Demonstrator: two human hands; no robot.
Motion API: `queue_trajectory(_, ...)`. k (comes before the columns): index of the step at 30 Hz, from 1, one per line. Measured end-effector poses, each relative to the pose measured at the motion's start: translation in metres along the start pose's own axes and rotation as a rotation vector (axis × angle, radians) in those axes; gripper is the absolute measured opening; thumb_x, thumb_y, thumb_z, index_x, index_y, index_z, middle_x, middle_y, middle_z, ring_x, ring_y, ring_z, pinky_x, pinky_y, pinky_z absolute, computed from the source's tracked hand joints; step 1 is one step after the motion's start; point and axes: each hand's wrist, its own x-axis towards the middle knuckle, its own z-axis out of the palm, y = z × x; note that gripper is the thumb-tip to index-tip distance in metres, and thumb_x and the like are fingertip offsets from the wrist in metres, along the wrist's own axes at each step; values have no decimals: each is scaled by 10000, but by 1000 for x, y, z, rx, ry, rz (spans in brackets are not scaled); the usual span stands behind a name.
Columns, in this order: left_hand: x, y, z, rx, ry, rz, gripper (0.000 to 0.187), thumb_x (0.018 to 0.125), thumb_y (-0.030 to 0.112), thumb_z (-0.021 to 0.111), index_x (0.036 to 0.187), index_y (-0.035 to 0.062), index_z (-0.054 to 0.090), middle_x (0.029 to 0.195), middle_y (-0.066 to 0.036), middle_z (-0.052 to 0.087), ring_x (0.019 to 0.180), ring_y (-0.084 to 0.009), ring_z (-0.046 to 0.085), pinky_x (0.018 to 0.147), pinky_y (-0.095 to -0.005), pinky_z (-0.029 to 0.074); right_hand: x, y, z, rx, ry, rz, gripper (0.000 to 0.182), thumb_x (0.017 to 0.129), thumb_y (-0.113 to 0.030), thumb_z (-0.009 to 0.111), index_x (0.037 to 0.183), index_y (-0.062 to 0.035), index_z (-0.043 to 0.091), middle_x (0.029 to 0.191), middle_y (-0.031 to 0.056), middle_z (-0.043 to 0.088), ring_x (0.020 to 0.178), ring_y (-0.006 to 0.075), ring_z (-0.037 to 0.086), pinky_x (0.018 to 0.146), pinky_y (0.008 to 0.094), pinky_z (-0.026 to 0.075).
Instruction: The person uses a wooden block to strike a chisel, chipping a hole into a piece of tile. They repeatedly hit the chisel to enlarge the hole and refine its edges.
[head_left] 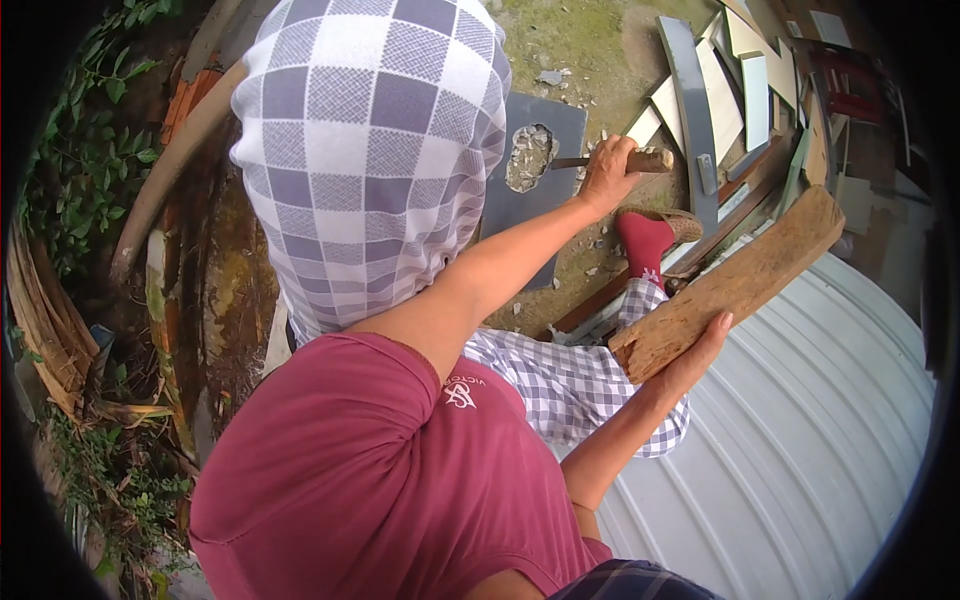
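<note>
My left hand (pixel 607 178) is closed round a chisel with a wooden handle (pixel 652 160). Its thin metal shaft (pixel 570 162) points left, with the tip at the edge of a rough, broken patch (pixel 530 158) in a dark grey board (pixel 570 120). In my right hand (pixel 700 352) is a thick, weathered wooden block (pixel 740 275), tilted up to the right. The block is apart from the chisel handle. Most of the right hand's fingers are hidden behind the wood.
My raised knee in checkered trousers (pixel 370 130) fills the upper left. My foot in a red sock (pixel 645 240) rests near the board. Wood offcuts (pixel 730 100) pile at upper right, above a ribbed metal sheet (pixel 800 430). Plants (pixel 100 110) grow at left.
</note>
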Motion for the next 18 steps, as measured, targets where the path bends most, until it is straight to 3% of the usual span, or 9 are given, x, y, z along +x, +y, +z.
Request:
queue_trajectory(2, 1, 0, 1, 11, -6, -4, 405, 698, 34, 654, 1041, 64, 441, 982, -156, 491, 970, -364, 493, 840, -429, 406, 3, -9, 15, 15, 29, -42, 527, 907, -439, 509, 1189, 4, 466, 975, 109, 582, 805, 184, 606, 696, 320, 516)
queue_trajectory(4, 2, -1, 2, 12, -5, 2, 404, 695, 32, 655, 1038, 64, 445, 980, -156, 492, 969, -363, 493, 839, -428, 405, 11, -2, 19, -13, -131, -52, 519, 918, -425, 493, 1184, 19, 468, 993, 114, 578, 846, 181, 599, 721, 316, 512)
queue_trajectory(5, 0, -2, 3, 12, -6, 8, 403, 692, 29, 657, 1035, 64, 449, 979, -155, 493, 968, -362, 494, 838, -428, 405, 19, 15, 22, -187, -173, -10, 528, 919, -426, 490, 1190, 27, 469, 1012, 111, 571, 893, 177, 582, 757, 303, 491)
queue_trajectory(6, -2, -3, 3, 8, -8, 10, 403, 692, 29, 657, 1035, 64, 449, 979, -155, 493, 968, -362, 494, 838, -428, 405, 23, 29, 25, -350, -289, 81, 563, 924, -416, 484, 1273, 23, 434, 1161, 151, 530, 1012, 214, 535, 877, 324, 427)
queue_trajectory(8, 0, -3, 3, 17, 6, 18, 392, 685, 23, 661, 1021, 61, 462, 972, -150, 496, 959, -359, 494, 833, -424, 406, 22, 48, 30, -382, -288, 82, 531, 918, -425, 500, 1218, 13, 479, 1043, 99, 566, 909, 165, 563, 784, 289, 457)
queue_trajectory(10, 4, -7, 5, 6, 34, 60, 389, 682, 24, 663, 1017, 59, 468, 971, -149, 498, 958, -358, 494, 833, -423, 406, 23, 28, 23, -219, -272, 240, 595, 916, -420, 496, 1304, 23, 411, 1195, 138, 520, 1029, 209, 527, 898, 315, 412)
queue_trajectory(12, -6, -9, 6, -12, 26, 87, 385, 680, 24, 664, 1012, 57, 473, 969, -147, 500, 957, -357, 495, 834, -421, 406, 23, 5, 17, -118, -165, 184, 612, 899, -451, 506, 1277, 24, 425, 1124, 136, 546, 995, 208, 557, 830, 321, 462)
queue_trajectory(14, -6, -6, 8, 2, -4, 63, 392, 677, 28, 666, 1018, 56, 474, 974, -145, 502, 966, -356, 495, 840, -418, 407, 23, -22, 15, 19, -64, 58, 582, 882, -475, 532, 1189, 15, 467, 977, 121, 582, 834, 199, 608, 711, 307, 520)
queue_trajectory(18, -3, -2, 4, -6, -7, 30, 383, 680, 32, 667, 1017, 63, 486, 976, -141, 504, 976, -353, 495, 849, -422, 405, 29, -12, 12, 25, -145, -110, 603, 883, -484, 523, 1200, 24, 447, 994, 141, 573, 850, 215, 612, 725, 323, 526)
